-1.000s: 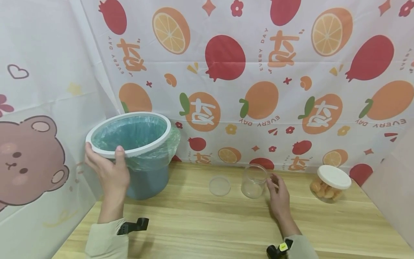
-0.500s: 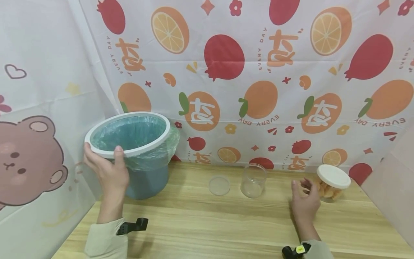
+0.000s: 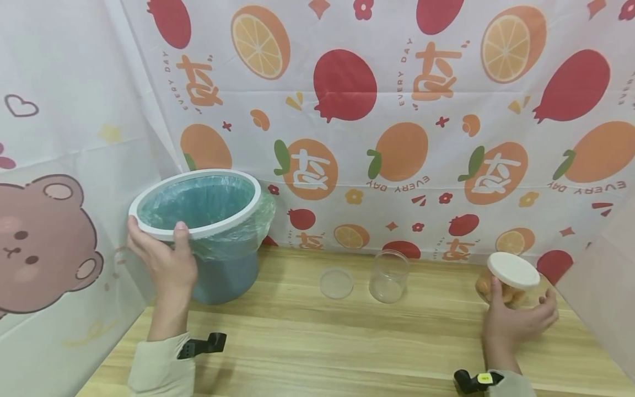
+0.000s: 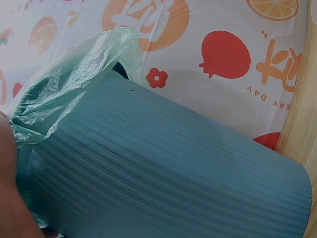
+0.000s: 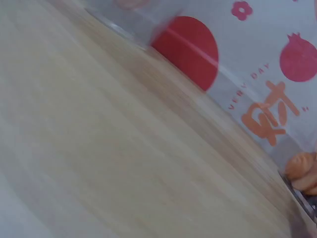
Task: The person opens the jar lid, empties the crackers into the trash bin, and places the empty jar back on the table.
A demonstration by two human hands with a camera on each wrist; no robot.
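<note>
At the left, my left hand [image 3: 171, 267] grips the white rim of a blue trash can [image 3: 228, 278], thumb at its front. A green plastic bag [image 3: 253, 229] lines the can and hangs over its side; the left wrist view shows the can's ribbed wall [image 4: 173, 158]. On the right, a clear jar [image 3: 485, 288] with a white lid [image 3: 513, 270] holds orange-brown pieces [image 5: 301, 166]. My right hand [image 3: 516, 325] is spread before it, thumb right by its front and fingers out to its right, not closed round it.
An open clear jar [image 3: 389, 284] stands mid-table near the back, with a flat, clear round lid [image 3: 336, 283] to its left. Printed cloth [image 3: 347, 165] walls the table [image 3: 347, 347] at the back and both sides.
My right hand has moved right, from beside the open clear jar to the white-lidded jar, and its fingers have spread. The left hand stays on the trash can.
</note>
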